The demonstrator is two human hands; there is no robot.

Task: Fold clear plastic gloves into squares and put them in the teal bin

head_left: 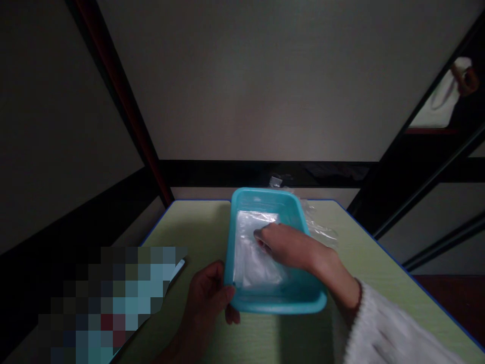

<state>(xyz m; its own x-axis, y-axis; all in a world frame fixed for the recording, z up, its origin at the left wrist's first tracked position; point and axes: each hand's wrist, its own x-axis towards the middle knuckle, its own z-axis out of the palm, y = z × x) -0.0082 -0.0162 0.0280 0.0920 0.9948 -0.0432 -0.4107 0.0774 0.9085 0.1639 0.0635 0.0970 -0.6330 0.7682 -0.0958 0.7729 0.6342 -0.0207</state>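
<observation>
Our white knit sleeve (382,328) nearest. Left hand (208,296) grips tub (276,303) at near-left corner. Right hand (288,245) inside tub on crinkly clear bag (253,268), grasp unclear. Tub rectangular teal plastic, on table (197,227); free room left of tub.

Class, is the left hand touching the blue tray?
Touching. In the head view the left hand grips the near left corner of the blue tray, thumb over its rim, with no gap.

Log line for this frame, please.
left hand: grips teal bin near-left corner | right hand: flat on clear plastic bag inside bin | bin: on green table | loose clear plastic: behind bin
</observation>
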